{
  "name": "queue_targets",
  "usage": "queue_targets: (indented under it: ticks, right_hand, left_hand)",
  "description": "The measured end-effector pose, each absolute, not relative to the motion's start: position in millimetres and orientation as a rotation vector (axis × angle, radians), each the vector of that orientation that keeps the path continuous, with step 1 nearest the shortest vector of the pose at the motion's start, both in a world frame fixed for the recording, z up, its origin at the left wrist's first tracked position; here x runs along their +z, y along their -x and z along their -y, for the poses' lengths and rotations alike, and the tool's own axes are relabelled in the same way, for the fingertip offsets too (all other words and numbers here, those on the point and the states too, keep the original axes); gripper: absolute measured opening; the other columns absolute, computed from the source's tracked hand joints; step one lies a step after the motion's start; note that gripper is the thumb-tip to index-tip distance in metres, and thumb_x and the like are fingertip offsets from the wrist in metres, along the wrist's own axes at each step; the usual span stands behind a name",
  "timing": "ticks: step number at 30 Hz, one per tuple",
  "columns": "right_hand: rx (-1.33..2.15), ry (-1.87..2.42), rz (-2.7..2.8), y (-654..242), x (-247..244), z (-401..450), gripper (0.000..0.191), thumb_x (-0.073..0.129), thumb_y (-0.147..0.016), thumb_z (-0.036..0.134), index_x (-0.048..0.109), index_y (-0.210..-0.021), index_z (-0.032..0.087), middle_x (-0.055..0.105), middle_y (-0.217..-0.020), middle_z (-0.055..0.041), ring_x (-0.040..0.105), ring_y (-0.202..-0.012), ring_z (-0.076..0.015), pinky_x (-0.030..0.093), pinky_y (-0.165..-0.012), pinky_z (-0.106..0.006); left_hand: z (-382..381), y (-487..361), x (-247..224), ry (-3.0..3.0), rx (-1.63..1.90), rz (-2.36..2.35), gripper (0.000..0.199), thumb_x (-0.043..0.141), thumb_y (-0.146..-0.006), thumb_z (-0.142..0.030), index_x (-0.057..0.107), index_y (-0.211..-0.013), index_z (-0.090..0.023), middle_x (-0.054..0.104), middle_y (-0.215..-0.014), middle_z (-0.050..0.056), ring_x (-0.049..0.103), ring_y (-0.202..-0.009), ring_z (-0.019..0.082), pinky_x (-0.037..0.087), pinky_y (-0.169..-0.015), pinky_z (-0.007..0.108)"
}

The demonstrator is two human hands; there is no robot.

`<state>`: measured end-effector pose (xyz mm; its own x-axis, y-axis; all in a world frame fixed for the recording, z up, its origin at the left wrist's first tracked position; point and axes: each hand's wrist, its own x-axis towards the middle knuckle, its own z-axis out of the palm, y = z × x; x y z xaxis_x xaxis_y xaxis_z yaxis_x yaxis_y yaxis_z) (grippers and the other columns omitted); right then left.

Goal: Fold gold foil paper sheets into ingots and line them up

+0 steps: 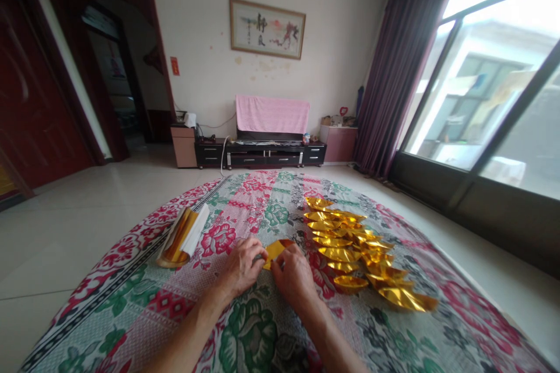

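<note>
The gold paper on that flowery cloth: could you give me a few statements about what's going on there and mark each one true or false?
1. Both hands, the left hand and the right hand, pinch one gold paper sheet. True.
2. The folded gold pieces lie to the left of the hands. False: they lie to the right, in rows.
3. A stack of unfolded gold paper lies left of the hands. True.
4. The work rests on a bare wooden table. False: it rests on a floral cloth.
5. The stack touches the left hand. False: cloth shows between them.
</note>
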<state>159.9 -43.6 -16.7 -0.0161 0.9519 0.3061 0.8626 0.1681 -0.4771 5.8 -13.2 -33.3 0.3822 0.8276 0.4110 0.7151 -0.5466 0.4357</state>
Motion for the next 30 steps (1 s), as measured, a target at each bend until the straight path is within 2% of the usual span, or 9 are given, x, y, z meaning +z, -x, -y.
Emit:
queue_targets:
  ticks: [9,17,24,30]
  right_hand:
    - [0.204,1.714,1.878,-159.9,-19.3,42.1,0.015,0.049,-0.076,0.015,0.058,-0.065,0.016,0.058,-0.079,-0.0062,0.057,-0.076,-0.0145,0.038,-0.068,-0.022]
    - [0.204,1.685,1.887,-163.4,-18.4,46.1,0.006,0.053,-0.075,0.016,0.059,-0.075,0.017,0.056,-0.083,-0.0037,0.056,-0.077,-0.0136,0.037,-0.065,-0.02]
    - [0.208,1.643,1.994,-165.7,-16.7,49.8,0.016,0.047,-0.083,0.021,0.061,-0.077,0.02,0.055,-0.088,-0.0013,0.056,-0.072,-0.0098,0.035,-0.061,-0.018]
    - [0.17,1.613,2.03,-165.0,-17.2,50.5,0.02,0.044,-0.085,0.021,0.062,-0.077,0.02,0.055,-0.088,-0.0021,0.056,-0.075,-0.0098,0.036,-0.064,-0.018]
  left_hand:
    - [17.7,-7.3,-27.5,-2.456,0.903,-1.398,0.017,0.051,-0.077,-0.015,0.064,-0.083,-0.023,0.059,-0.094,0.003,0.052,-0.092,0.017,0.04,-0.087,0.033]
    - [18.1,-7.6,-27.6,-2.447,0.899,-1.403,0.016,0.051,-0.077,-0.015,0.064,-0.083,-0.022,0.058,-0.093,0.003,0.051,-0.093,0.017,0.04,-0.087,0.033]
    - [16.4,-7.0,-27.7,-2.433,0.898,-1.391,0.016,0.052,-0.075,-0.014,0.064,-0.082,-0.022,0.057,-0.091,0.003,0.051,-0.09,0.018,0.039,-0.086,0.034]
    - [11.4,-4.9,-31.9,-2.361,0.9,-1.372,0.017,0.055,-0.074,-0.015,0.068,-0.081,-0.023,0.058,-0.093,0.002,0.052,-0.092,0.017,0.041,-0.086,0.032]
